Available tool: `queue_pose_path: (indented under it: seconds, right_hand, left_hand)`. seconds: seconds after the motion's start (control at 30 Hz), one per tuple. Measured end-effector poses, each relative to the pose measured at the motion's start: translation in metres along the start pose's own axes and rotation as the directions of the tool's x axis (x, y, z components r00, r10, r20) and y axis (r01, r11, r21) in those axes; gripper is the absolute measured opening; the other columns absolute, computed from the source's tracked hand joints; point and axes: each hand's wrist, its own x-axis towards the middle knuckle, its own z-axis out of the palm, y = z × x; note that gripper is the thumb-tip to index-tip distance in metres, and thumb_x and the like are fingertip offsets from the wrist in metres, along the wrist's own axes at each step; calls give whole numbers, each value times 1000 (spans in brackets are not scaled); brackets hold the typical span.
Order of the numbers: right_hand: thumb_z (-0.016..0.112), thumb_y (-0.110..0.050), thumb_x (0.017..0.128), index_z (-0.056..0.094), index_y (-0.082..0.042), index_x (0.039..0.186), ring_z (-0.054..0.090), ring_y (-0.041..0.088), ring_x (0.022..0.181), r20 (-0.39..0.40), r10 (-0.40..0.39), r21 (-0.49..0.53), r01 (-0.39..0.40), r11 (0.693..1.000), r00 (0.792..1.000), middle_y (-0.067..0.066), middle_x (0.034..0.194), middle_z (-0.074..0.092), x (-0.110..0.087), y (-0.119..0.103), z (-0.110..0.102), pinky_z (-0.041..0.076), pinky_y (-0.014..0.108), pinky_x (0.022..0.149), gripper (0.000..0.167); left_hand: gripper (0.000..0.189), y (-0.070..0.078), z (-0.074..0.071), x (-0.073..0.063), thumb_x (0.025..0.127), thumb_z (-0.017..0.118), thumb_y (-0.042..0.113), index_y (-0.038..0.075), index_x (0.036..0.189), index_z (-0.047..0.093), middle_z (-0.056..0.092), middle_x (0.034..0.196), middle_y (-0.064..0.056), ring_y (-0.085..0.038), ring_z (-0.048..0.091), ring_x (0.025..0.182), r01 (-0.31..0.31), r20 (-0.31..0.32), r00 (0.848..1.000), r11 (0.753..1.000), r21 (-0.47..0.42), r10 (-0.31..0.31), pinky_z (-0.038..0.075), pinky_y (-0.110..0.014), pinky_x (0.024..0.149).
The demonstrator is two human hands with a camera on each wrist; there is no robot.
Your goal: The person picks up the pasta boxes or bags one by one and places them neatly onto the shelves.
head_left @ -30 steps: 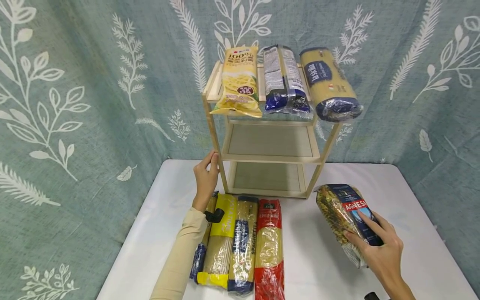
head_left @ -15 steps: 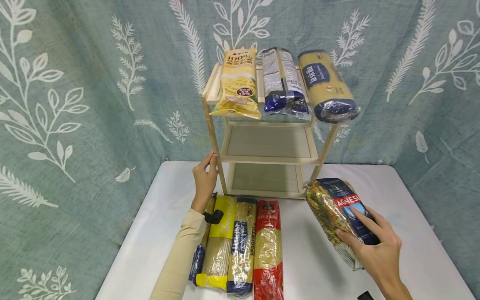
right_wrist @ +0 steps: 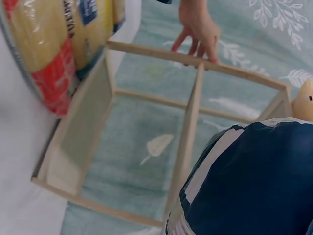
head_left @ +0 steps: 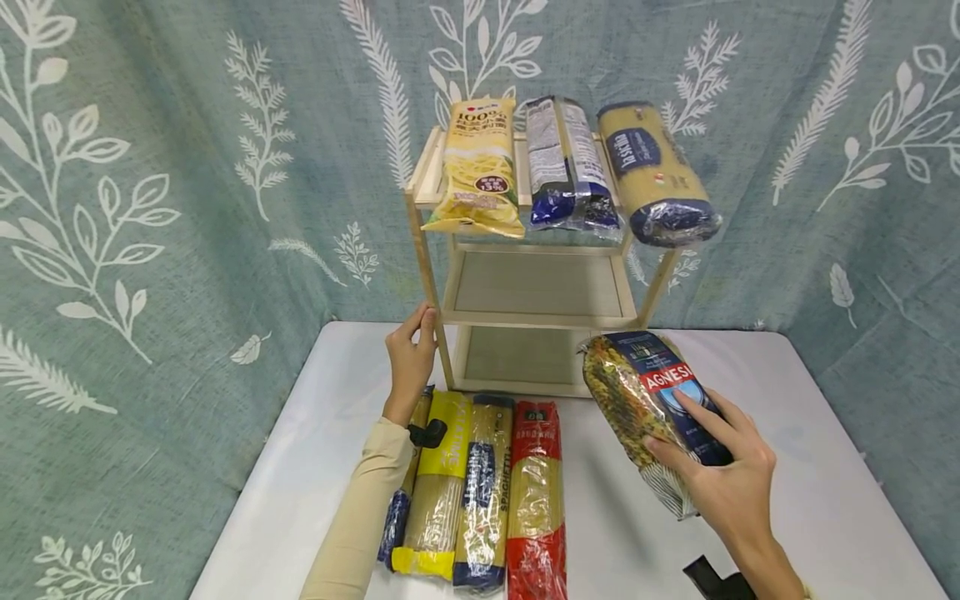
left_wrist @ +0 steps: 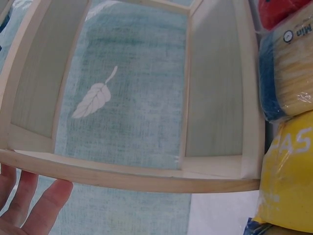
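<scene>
My left hand (head_left: 411, 354) grips the left front post of a small wooden shelf rack (head_left: 540, 319). In the left wrist view its fingertips (left_wrist: 57, 193) lie against the post (left_wrist: 146, 181). My right hand (head_left: 731, 475) holds a bag of Agnesi pasta (head_left: 626, 387), thumb on the near side and fingers over the dark label. The bag is tilted above the table, its far end overlapping the rack's lower right corner in the head view. Close up in the right wrist view, the dark blue bag (right_wrist: 259, 181) covers the lower right; the right fingers are hidden there.
On the top shelf lie a yellow noodle pack (head_left: 480, 167), a blue-and-white pack (head_left: 570, 162) and a La Sicilia pasta pack (head_left: 656, 171). Several spaghetti packs, including a red one (head_left: 536, 500) and a yellow one (head_left: 442, 475), lie side by side before the rack on the white table (head_left: 300, 475).
My right hand has carried the Agnesi pasta bag left and upward, toward the rack's lower right corner. The left hand has stayed on the post.
</scene>
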Motion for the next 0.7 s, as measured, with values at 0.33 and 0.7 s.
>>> queue_pose_path:
  seconds: [0.33, 0.7]
  right_hand:
    - [89, -3, 60, 69, -13, 120, 46, 30, 118, -12, -32, 66, 33, 997, 999, 12, 130, 54, 13, -12, 16, 44, 23, 78, 64]
    - [89, -5, 62, 70, -10, 117, 43, 36, 122, -37, -43, 166, 48, 985, 998, 17, 132, 52, 37, -24, 36, 38, 62, 89, 58]
  left_hand:
    - [26, 4, -1, -1, 97, 55, 11, 2, 118, 66, 69, 102, -19, -28, 68, 83, -23, -15, 1000, 1000, -6, 23, 50, -13, 49]
    - [31, -1, 1, 0, 98, 55, 19, 0, 120, 65, 68, 104, -20, -29, 68, 76, -13, -4, 1000, 1000, 18, 13, 55, -24, 50]
